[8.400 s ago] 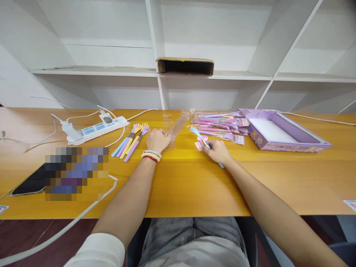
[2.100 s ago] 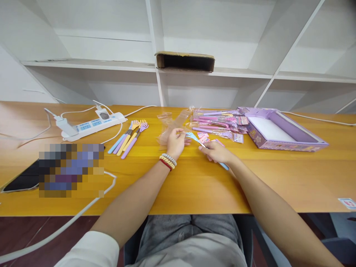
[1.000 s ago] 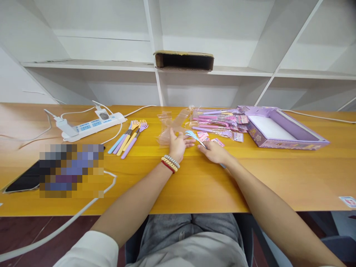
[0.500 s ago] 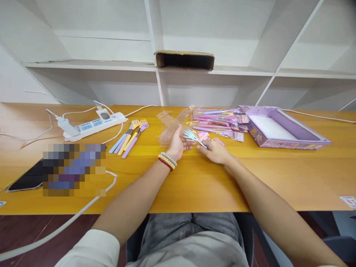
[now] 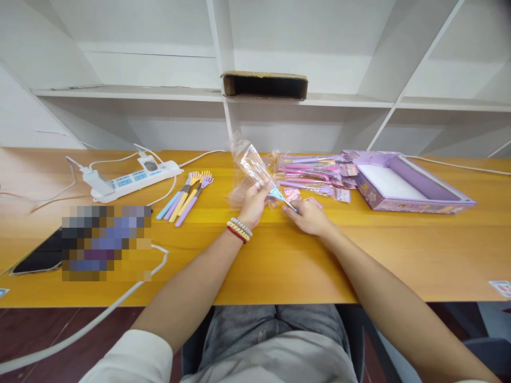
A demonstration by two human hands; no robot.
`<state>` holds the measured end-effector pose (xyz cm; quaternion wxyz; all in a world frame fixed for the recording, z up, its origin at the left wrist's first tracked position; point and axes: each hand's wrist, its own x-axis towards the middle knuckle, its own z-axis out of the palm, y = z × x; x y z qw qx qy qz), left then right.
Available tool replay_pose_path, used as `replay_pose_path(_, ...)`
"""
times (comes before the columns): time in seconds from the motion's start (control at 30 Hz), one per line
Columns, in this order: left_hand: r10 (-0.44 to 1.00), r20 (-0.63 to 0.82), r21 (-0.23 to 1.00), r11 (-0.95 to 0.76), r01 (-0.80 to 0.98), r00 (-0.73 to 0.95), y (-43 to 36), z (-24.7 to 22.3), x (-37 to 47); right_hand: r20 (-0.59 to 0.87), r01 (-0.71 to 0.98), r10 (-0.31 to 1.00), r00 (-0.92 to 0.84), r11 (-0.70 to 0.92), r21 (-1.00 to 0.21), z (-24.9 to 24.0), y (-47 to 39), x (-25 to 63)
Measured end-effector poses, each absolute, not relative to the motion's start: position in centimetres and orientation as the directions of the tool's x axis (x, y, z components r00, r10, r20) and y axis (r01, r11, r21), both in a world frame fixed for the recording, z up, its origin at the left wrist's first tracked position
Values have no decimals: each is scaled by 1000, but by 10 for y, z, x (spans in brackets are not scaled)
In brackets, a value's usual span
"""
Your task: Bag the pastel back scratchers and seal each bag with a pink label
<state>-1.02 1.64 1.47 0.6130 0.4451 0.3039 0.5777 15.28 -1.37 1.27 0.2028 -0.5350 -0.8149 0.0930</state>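
My left hand [image 5: 255,204] pinches the mouth of a clear plastic bag [image 5: 252,164], which points up and away to the left. The claw end of a light blue back scratcher [image 5: 275,192] lies at the bag's mouth; whether it is inside, I cannot tell. My right hand [image 5: 305,215] is closed round the scratcher's handle, hiding most of it. Other clear bags [image 5: 238,194] lie under and behind my left hand. To the left, several loose back scratchers [image 5: 190,198] in blue, yellow and purple rest side by side, claws away from me.
Bagged back scratchers [image 5: 315,173] are piled at the back, beside a purple display box [image 5: 415,205] on the right. Pink cards [image 5: 293,194] lie near my right hand. A power strip [image 5: 138,181] with cables is at the left. A cardboard box [image 5: 265,88] sits on the shelf.
My left hand, open before, has closed on a clear bag and lifted it from the others. The bag's mouth has come to the claw of the scratcher; my right hand stays nearly still.
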Motion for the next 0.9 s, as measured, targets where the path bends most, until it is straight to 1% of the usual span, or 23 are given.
replay_pose_path(0.07, 976, 142, 885, -52, -462, 163, 15, 13, -7, 255, 826, 906, -337, 414, -382, 12, -14, 151)
replay_pose_path(0.17, 978, 104, 887, -10, -462, 179, 10, 14, -2, 273, 814, 910, -312, 404, -416, 13, -15, 148)
replay_pose_path(0.27, 981, 106, 868, -12, -497, 162, 8, 18, 0, 259, 778, 920, -295, 389, -494, 14, -16, 147)
replay_pose_path(0.37, 988, 128, 833, -58, -550, 91, 12, 25, -5, 199, 718, 918, -343, 393, -575, 14, -15, 149)
replay_pose_path(0.5, 989, 149, 819, -134, -558, -18, 26, 31, -24, 84, 663, 894, -441, 388, -640, 13, -12, 157)
replay_pose_path(0.57, 986, 157, 824, -162, -542, -57, 32, 32, -34, 63, 643, 890, -451, 373, -669, 14, -11, 161)
replay_pose_path(0.7, 987, 147, 883, -164, -439, -72, 39, 30, -46, 101, 573, 901, -422, 352, -740, 16, -12, 165)
replay_pose_path(0.8, 987, 148, 917, -162, -365, -66, 38, 27, -45, 116, 563, 898, -424, 361, -744, 16, -14, 163)
replay_pose_path(0.9, 986, 163, 930, -162, -331, -26, 34, 24, -38, 121, 563, 888, -444, 382, -733, 13, -15, 158)
